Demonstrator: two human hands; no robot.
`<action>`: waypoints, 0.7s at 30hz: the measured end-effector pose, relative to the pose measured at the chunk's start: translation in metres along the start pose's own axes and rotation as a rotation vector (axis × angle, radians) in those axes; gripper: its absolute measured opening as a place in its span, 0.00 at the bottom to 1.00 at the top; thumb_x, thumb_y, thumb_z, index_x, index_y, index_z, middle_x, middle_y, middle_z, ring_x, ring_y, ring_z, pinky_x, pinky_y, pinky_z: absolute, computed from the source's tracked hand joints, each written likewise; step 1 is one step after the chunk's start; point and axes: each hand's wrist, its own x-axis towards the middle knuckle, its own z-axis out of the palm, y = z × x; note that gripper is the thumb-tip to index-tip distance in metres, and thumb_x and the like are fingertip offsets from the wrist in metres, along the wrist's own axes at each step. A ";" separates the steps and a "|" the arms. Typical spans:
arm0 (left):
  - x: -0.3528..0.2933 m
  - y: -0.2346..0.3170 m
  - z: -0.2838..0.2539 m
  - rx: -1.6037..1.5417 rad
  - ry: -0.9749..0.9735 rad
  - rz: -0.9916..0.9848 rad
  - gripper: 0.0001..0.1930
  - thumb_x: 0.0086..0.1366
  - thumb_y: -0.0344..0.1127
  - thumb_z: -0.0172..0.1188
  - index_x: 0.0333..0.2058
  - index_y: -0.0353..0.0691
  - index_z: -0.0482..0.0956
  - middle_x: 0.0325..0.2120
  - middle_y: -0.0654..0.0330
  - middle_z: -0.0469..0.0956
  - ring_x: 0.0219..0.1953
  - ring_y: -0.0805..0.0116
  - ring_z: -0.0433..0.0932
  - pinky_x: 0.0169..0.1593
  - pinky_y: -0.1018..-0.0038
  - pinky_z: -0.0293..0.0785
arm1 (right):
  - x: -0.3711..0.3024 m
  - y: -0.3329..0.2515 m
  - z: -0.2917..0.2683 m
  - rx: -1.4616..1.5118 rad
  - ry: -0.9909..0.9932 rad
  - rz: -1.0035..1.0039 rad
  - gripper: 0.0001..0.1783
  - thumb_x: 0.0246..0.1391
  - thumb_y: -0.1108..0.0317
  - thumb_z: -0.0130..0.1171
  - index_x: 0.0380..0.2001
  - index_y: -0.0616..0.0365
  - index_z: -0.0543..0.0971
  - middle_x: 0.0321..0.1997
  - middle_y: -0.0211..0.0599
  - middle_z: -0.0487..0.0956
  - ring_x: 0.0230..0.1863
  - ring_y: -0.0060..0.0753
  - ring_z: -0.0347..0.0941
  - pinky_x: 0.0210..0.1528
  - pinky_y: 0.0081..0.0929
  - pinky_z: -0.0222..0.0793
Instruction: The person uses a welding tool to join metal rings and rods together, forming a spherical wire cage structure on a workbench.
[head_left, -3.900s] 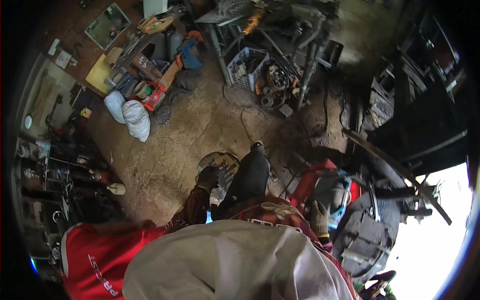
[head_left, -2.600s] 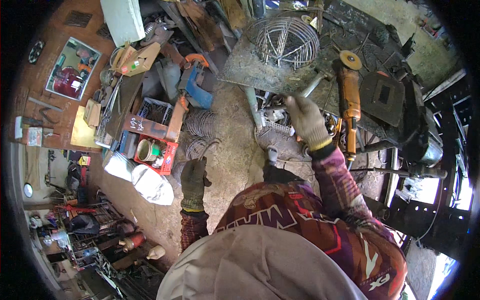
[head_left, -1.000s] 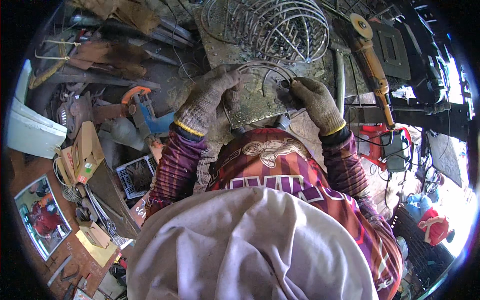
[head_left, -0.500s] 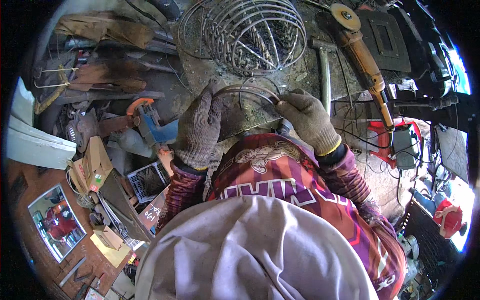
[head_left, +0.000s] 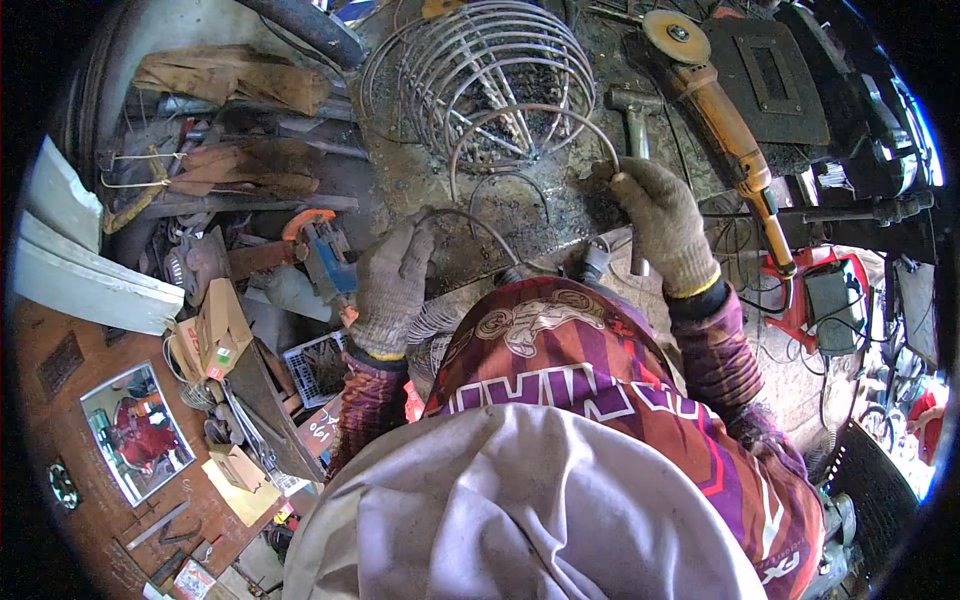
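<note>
My gloved left hand (head_left: pixel 392 288) is closed on a bent metal rod (head_left: pixel 482 222), which curves toward my body. Further right and forward, my gloved right hand (head_left: pixel 662 222) pinches one end of a larger curved rod (head_left: pixel 541 107). That arc stands out in front of a round cage of welded metal rings (head_left: pixel 492 50) on the dark workbench (head_left: pixel 585 212); whether it touches the cage I cannot tell. Another thin bent rod (head_left: pixel 512 178) shows on the bench between my hands.
Right of the cage lie a hammer (head_left: pixel 637 130), an orange angle grinder (head_left: pixel 722 125) and a dark plate with a rectangular window (head_left: pixel 768 75). Left of the bench are a blue tool (head_left: pixel 328 262), brown cloths (head_left: pixel 225 80) and cardboard boxes (head_left: pixel 215 330). A red-framed grey box (head_left: pixel 835 302) is at right.
My hands have moved apart. The right has gone right and forward with one curved rod, while the left keeps the other, lower down. The two rods were close together before.
</note>
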 end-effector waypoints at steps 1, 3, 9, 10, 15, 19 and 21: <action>0.001 0.002 0.004 0.003 0.005 -0.001 0.15 0.67 0.37 0.57 0.46 0.33 0.79 0.33 0.45 0.81 0.39 0.47 0.80 0.44 0.62 0.75 | 0.006 -0.003 -0.004 -0.031 -0.049 -0.012 0.15 0.62 0.63 0.56 0.45 0.62 0.80 0.38 0.40 0.83 0.40 0.27 0.78 0.44 0.25 0.72; 0.007 -0.001 0.015 0.102 0.083 0.250 0.14 0.66 0.36 0.56 0.47 0.37 0.79 0.35 0.46 0.81 0.41 0.46 0.79 0.45 0.60 0.74 | 0.020 -0.006 -0.010 -0.069 -0.132 0.009 0.16 0.62 0.63 0.55 0.47 0.62 0.80 0.37 0.39 0.83 0.40 0.26 0.78 0.44 0.26 0.72; 0.007 0.002 0.033 0.322 0.053 0.221 0.19 0.60 0.28 0.56 0.52 0.38 0.76 0.46 0.44 0.78 0.50 0.46 0.76 0.52 0.60 0.73 | 0.041 -0.015 -0.012 -0.306 -0.230 -0.121 0.17 0.63 0.61 0.54 0.47 0.61 0.79 0.37 0.41 0.83 0.40 0.30 0.78 0.46 0.28 0.71; 0.008 0.001 0.035 0.369 0.072 0.231 0.21 0.58 0.27 0.57 0.52 0.39 0.76 0.48 0.44 0.77 0.51 0.45 0.76 0.53 0.60 0.73 | 0.043 -0.017 -0.011 -0.307 -0.232 -0.124 0.17 0.63 0.61 0.54 0.47 0.61 0.79 0.37 0.41 0.83 0.40 0.30 0.78 0.46 0.28 0.71; 0.012 -0.009 0.041 0.522 0.090 0.233 0.23 0.57 0.31 0.59 0.54 0.43 0.75 0.44 0.45 0.76 0.46 0.45 0.76 0.49 0.57 0.74 | 0.059 -0.006 -0.014 -0.236 -0.226 -0.123 0.18 0.63 0.60 0.53 0.48 0.60 0.80 0.39 0.42 0.83 0.41 0.34 0.78 0.49 0.29 0.70; 0.008 0.004 0.038 0.525 0.023 0.098 0.27 0.54 0.27 0.59 0.56 0.41 0.72 0.51 0.44 0.74 0.52 0.45 0.74 0.53 0.58 0.72 | 0.062 -0.005 -0.013 -0.219 -0.223 -0.076 0.19 0.62 0.58 0.53 0.48 0.59 0.80 0.40 0.41 0.83 0.42 0.33 0.78 0.49 0.29 0.70; 0.004 0.014 0.032 0.540 0.045 0.096 0.25 0.56 0.28 0.59 0.54 0.41 0.74 0.49 0.45 0.75 0.50 0.45 0.75 0.52 0.58 0.73 | 0.061 -0.016 -0.011 -0.285 -0.180 0.003 0.19 0.62 0.57 0.53 0.47 0.60 0.81 0.39 0.43 0.83 0.42 0.34 0.78 0.49 0.29 0.70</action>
